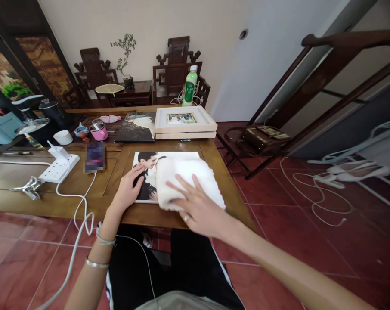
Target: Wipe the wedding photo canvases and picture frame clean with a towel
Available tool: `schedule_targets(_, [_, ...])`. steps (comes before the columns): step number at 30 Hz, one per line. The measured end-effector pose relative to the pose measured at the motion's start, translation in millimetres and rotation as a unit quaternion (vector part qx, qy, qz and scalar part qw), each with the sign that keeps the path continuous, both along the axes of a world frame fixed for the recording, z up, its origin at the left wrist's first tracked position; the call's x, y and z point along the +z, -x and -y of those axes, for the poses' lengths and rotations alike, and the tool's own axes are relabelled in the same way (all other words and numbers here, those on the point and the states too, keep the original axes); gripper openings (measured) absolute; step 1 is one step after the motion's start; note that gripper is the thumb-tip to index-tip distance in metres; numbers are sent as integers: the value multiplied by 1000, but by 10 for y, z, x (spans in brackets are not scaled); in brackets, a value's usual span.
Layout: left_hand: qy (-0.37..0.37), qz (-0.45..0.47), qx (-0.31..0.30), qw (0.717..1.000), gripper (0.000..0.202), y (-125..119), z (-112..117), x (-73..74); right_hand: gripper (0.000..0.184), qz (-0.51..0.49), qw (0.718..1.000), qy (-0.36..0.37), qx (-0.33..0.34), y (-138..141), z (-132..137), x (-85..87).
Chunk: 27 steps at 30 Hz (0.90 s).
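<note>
A photo panel (pixel 144 183) showing a couple lies flat near the front edge of the wooden table. Over its right half is spread a thick white cloth (pixel 203 176) with a scalloped edge. My right hand (pixel 201 211), wearing a ring, has hold of the cloth, its fingers spread and pressing into the top. The cloth hides much of the picture and reaches past the panel's right side. On the panel's left edge rests my left hand (pixel 130 187), fingers stretched out and nothing held in them.
Behind the panel stand stacked pale frames (pixel 185 131), a dark photo panel (pixel 130 131) and a green bottle (pixel 189 88). To the left are a phone (pixel 94 157), a white power strip (pixel 57 168) with trailing cables, and a pink mug (pixel 99 133). A wooden chair (pixel 262 133) stands right.
</note>
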<state>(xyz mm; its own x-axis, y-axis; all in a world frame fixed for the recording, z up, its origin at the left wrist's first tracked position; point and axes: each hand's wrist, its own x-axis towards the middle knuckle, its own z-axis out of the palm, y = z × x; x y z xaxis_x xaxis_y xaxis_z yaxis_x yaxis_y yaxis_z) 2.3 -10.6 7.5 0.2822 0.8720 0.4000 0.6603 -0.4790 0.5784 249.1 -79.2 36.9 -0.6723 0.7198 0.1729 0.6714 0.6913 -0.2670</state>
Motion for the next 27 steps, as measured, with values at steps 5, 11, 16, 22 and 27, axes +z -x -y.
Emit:
schedule_targets(5, [0,-3,-3,1000,37,-1,4,8,43,-11,996,23,81,-36,212,11])
schedule_targets(11, [4,2,-11,1000,37,17,4,15,45,-2,999,15,34,10,-659,50])
schedule_targets(16, [11,7,-8,1000,37,15,12,28,45,17,999,14,-43,167,-1356,33])
schedule_targets(22, [10,10,-7,1000,37,9,11,26,44,18,999,-17,-37,227,-1199,17])
schedule_targets(27, [4,12,-6,1000,36,0,10,14,46,16,1000,13,-7,213,-329,73])
